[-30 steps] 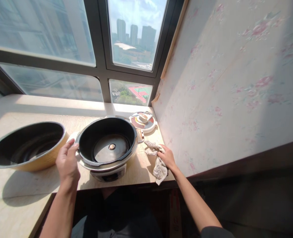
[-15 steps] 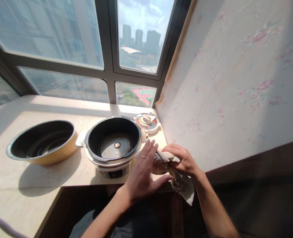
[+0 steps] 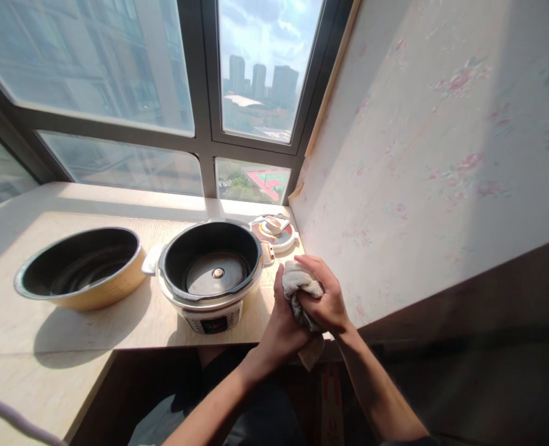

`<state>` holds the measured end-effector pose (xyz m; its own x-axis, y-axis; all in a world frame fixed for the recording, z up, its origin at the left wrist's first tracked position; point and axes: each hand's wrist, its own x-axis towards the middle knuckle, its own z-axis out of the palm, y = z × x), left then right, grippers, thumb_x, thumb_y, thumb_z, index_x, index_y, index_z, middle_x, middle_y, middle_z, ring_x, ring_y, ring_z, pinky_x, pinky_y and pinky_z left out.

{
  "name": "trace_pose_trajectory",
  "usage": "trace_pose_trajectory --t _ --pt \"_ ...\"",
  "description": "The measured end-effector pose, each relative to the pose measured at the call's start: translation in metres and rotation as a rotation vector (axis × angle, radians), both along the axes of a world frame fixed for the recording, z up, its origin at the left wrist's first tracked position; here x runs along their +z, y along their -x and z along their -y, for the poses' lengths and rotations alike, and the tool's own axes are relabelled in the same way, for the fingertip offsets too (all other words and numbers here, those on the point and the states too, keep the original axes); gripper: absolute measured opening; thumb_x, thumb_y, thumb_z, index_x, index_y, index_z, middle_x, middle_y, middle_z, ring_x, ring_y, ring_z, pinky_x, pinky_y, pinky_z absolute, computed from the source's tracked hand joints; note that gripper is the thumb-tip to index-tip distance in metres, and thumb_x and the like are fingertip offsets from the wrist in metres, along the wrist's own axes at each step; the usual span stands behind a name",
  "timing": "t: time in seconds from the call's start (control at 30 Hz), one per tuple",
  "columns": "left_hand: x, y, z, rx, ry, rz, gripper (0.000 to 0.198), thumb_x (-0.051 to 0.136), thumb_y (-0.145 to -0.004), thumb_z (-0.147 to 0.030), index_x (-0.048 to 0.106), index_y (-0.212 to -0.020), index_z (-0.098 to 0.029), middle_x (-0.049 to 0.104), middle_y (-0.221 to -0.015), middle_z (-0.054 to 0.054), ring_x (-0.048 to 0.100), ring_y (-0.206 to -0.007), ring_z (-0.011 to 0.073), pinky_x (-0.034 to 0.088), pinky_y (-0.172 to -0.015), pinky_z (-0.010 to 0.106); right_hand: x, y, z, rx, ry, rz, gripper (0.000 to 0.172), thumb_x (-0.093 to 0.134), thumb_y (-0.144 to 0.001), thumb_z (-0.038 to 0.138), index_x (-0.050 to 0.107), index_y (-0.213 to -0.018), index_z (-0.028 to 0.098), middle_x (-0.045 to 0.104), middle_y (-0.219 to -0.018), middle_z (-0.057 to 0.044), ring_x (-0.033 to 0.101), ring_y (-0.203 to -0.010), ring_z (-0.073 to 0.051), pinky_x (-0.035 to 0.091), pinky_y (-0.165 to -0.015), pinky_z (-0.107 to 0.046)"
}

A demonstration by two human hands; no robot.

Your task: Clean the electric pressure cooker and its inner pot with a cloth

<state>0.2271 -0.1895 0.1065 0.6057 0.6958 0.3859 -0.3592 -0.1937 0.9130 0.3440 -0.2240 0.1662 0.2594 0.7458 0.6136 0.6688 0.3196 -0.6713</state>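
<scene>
Between my two hands is a bunched, pale cloth (image 3: 299, 280) with darker patches, its loose end hanging below them. My left hand (image 3: 283, 325) is closed around the cloth from the left, its thumb up along the side. From the right my right hand (image 3: 326, 297) grips the same cloth, fingers wrapped over it. Just left of the hands stands an electric cooker (image 3: 213, 314) with its top off, showing a dark interior and a round metal plate at the bottom. Behind it, near the wall, lies a round lid (image 3: 283, 240) with a raised handle.
An inner pot (image 3: 111, 291), gold outside and black inside, rests tilted on the pale sill (image 3: 5, 322) to the left. A grey cord (image 3: 14, 418) crosses the lower left corner. Windows rise behind, and a flowered wall (image 3: 395, 248) bounds the right side.
My left hand, flat with fingers stretched beside the cloth before, has closed around it. The cloth is now gathered into a tighter bundle, and my right hand has shifted slightly left.
</scene>
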Motion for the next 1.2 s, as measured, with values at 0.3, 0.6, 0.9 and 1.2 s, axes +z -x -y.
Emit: trace_pose_trajectory --t 0.3,0.6,0.9,1.2 --pt "0.02 0.001 -0.003 0.282 0.199 0.059 0.079 0.087 -0.068 -0.029 0.046 -0.135 -0.024 0.064 -0.127 0.011 0.065 -0.115 0.0278 0.052 -0.1 0.041 0.015 0.002 0.011 0.104 0.238 -0.063 0.075 0.074 -0.086 0.034 0.043 -0.154 0.03 0.043 -0.16 -0.008 0.041 -0.147 -0.031 0.033 -0.124 -0.05" --pt "0.034 -0.011 -0.007 0.53 0.273 0.194 0.084 0.089 -0.07 -0.036 0.045 -0.14 -0.025 0.061 -0.136 0.013 0.066 -0.116 0.0271 0.055 -0.099 0.041 0.002 -0.006 0.046 0.027 0.244 -0.368 0.1 0.076 -0.084 0.06 0.021 -0.164 0.035 0.016 -0.173 -0.01 0.018 -0.159 -0.031 0.025 -0.126 -0.056" --pt "0.018 -0.025 0.015 0.474 -0.328 0.132 0.089 0.064 -0.091 -0.024 0.014 -0.163 -0.038 0.024 -0.171 0.014 0.026 -0.157 0.0354 0.031 -0.123 0.063 0.001 0.026 0.025 0.074 0.177 -0.709 0.091 0.09 -0.067 0.059 0.057 -0.144 0.023 0.064 -0.14 -0.016 0.058 -0.134 -0.037 0.045 -0.115 -0.052" --pt "0.036 0.019 -0.009 0.271 -0.531 -0.086 0.119 0.064 -0.078 -0.011 -0.018 -0.163 -0.024 0.01 -0.172 0.021 0.005 -0.158 0.0416 0.006 -0.124 0.072 0.023 0.035 -0.028 -0.054 -0.022 -0.907 0.037 0.09 -0.07 0.039 0.075 -0.098 0.021 0.077 -0.097 -0.006 0.074 -0.087 -0.025 0.064 -0.082 -0.04"
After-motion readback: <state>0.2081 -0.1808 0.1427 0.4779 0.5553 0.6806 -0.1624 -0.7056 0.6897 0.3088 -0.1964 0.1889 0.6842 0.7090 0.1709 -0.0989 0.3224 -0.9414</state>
